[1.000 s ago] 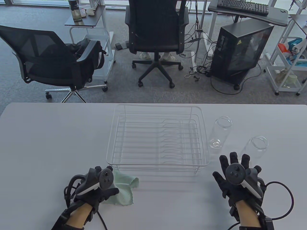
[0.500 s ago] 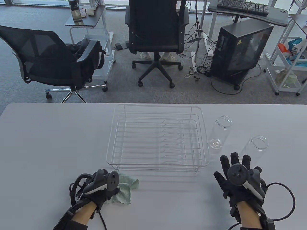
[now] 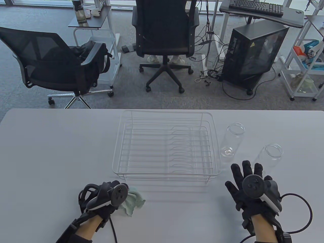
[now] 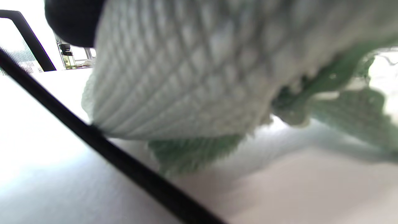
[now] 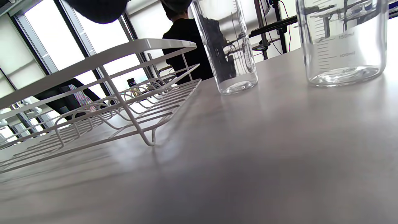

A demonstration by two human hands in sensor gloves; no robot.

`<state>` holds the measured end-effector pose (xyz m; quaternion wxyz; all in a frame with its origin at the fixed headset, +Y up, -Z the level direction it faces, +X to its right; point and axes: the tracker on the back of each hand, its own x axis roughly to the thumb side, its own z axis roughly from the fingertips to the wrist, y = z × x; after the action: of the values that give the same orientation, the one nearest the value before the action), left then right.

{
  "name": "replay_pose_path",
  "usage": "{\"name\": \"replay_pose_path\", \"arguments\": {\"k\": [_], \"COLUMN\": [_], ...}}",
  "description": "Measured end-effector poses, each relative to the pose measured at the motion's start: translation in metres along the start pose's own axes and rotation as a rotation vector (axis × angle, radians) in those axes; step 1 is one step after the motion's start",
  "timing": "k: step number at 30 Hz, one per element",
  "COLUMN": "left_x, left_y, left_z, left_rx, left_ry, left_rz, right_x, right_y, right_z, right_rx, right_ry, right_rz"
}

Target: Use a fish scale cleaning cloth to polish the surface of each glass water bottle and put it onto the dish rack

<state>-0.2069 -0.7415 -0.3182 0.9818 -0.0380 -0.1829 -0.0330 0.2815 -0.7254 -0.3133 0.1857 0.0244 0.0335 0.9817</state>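
Observation:
Two clear glass bottles stand upright on the table right of the white wire dish rack [image 3: 165, 146]: the far bottle [image 3: 231, 140] [image 5: 228, 46] and the near bottle [image 3: 269, 157] [image 5: 342, 40]. My right hand [image 3: 246, 177] hovers with straight, spread fingers just in front of the near bottle, holding nothing. My left hand [image 3: 111, 196] grips the pale green fish scale cloth [image 3: 131, 201] [image 4: 192, 77], bunched up and lifted off the table near the rack's front left corner. The cloth fills the left wrist view.
The rack [image 5: 102, 102] holds nothing. Beyond the table's far edge stand two office chairs [image 3: 164, 43], a computer tower [image 3: 253, 55] and a white cart [image 3: 303, 63]. Glove cables trail off both wrists at the front edge.
My left hand closed on the cloth, gathered it into a bunch and lifted it slightly to the right. The right hand barely moved.

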Motion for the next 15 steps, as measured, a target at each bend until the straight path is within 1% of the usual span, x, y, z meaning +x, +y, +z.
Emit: {"name": "replay_pose_path", "arguments": {"k": [3,5,7,9,12,15], "left_x": [-0.001,-0.002,-0.002,-0.002,-0.002,-0.002], "left_y": [0.011,0.017,0.024,0.028,0.033,0.035], "left_z": [0.006,0.01,0.015,0.018,0.022,0.026], "left_rx": [0.052,0.088,0.119,0.136,0.153,0.174], "left_ry": [-0.011,-0.014,-0.019,-0.02,-0.02,-0.013], "left_rz": [0.031,0.04,0.052,0.058,0.06,0.051], "right_x": [0.003,0.005,0.007,0.005,-0.003,-0.018], "right_y": [-0.012,-0.023,-0.038,-0.051,-0.065,-0.075], "right_z": [0.007,0.013,0.021,0.027,0.03,0.029], "right_rx": [-0.074,-0.158,-0.297,-0.4,-0.513,-0.591], "right_ry": [-0.04,-0.072,-0.107,-0.12,-0.142,-0.099], "right_rz": [-0.032,-0.047,-0.055,-0.063,-0.105,-0.202]}}
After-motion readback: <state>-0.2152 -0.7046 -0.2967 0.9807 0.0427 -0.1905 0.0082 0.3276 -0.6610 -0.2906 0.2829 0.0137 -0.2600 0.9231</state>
